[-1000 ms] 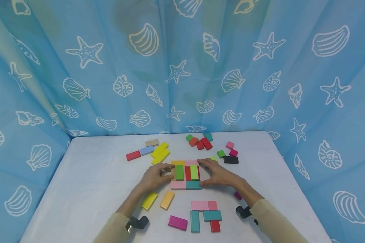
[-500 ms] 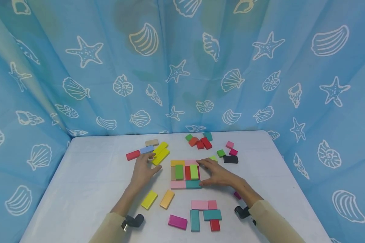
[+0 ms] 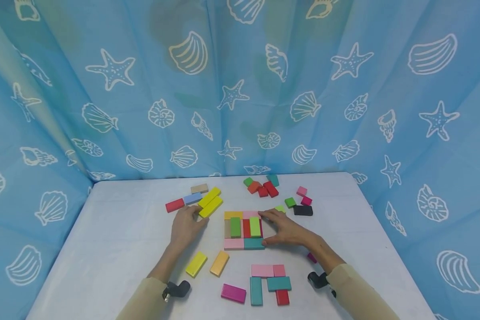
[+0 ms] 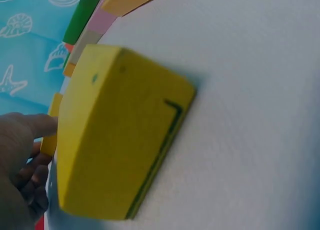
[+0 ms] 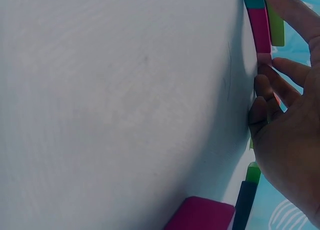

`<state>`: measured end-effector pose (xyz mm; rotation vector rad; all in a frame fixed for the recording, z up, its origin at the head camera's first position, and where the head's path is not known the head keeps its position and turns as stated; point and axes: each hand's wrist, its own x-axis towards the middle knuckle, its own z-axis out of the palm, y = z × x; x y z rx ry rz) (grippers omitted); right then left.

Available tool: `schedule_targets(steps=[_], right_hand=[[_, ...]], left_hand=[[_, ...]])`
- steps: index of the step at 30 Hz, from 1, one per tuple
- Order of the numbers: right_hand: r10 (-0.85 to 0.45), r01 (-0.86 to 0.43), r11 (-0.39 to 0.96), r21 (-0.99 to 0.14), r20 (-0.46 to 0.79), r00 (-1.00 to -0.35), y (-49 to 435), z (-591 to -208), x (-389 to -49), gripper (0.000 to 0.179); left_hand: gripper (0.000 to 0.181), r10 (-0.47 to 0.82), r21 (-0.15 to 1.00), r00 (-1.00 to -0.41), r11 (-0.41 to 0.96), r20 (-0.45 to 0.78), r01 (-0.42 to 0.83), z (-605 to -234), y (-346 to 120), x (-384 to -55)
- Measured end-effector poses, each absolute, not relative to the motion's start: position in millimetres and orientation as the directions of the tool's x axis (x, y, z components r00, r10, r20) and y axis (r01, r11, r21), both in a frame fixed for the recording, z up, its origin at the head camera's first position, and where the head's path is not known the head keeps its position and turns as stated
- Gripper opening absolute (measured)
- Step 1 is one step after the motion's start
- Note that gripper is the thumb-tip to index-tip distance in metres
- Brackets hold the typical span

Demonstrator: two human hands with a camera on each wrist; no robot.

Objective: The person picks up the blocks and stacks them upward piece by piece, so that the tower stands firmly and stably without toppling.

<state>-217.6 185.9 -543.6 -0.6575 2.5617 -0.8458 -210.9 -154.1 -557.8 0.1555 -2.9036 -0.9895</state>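
In the head view my left hand (image 3: 186, 227) has its thumb and fingers about the near end of a yellow block (image 3: 211, 207). The left wrist view shows the thumb and fingertips at that yellow block (image 4: 50, 131), partly behind a big, close yellow block (image 4: 120, 135). My right hand (image 3: 285, 229) rests at the right side of a low block build, thumb by its teal block (image 3: 254, 243) and a fingertip by its pink block (image 3: 251, 215). A green block (image 3: 235, 227) and a lime block (image 3: 255, 227) lie on top of the build.
Another yellow block (image 3: 210, 197), a blue block (image 3: 193, 198) and a red block (image 3: 174, 205) lie at back left. Several loose blocks are at back right, including a black block (image 3: 303, 210). In front lie an orange block (image 3: 219, 263), a magenta block (image 3: 234, 293) and a pink-teal-red group.
My left hand has left the left side of the build, moved left and back, and closed in on the near end of the yellow block. The right hand stays at the build.
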Motion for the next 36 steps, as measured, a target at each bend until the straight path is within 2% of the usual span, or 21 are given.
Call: schedule_targets(steps=[5,8,13,17,25,36], right_hand=[[-0.532,-0.312,0.708,-0.633,-0.188,-0.826,185.7,-543.5,-218.7,0.099],[-0.525,-0.305,0.715,-0.629,-0.194,-0.829,186.0,-542.7,-218.8,0.099],[-0.516,-0.293,0.721,-0.628,-0.204,-0.832,185.8,-543.7,-219.0,0.1],[-0.512,-0.287,0.725,-0.625,-0.21,-0.833,184.9,-544.9,-218.6,0.099],[-0.511,-0.292,0.73,-0.619,-0.209,-0.834,184.9,-544.8,-217.6,0.1],[-0.516,-0.301,0.729,-0.614,-0.205,-0.832,185.7,-545.1,-219.6,0.101]], left_hand=[[0.044,-0.122,0.607,-0.99,0.793,0.069,-0.055,-552.5,-151.0,-209.0],[0.041,-0.093,0.637,-0.99,0.771,0.107,-0.003,-548.5,-148.2,-207.9],[0.038,0.033,0.672,-0.985,0.727,0.17,0.14,-544.8,-139.0,-207.0],[0.038,0.135,0.69,-0.976,0.69,0.172,0.217,-545.0,-129.0,-205.8],[0.036,0.247,0.673,-0.964,0.696,0.104,0.251,-549.9,-114.4,-205.4],[0.037,0.287,0.632,-0.952,0.72,0.102,0.285,-545.3,-107.7,-203.8]])
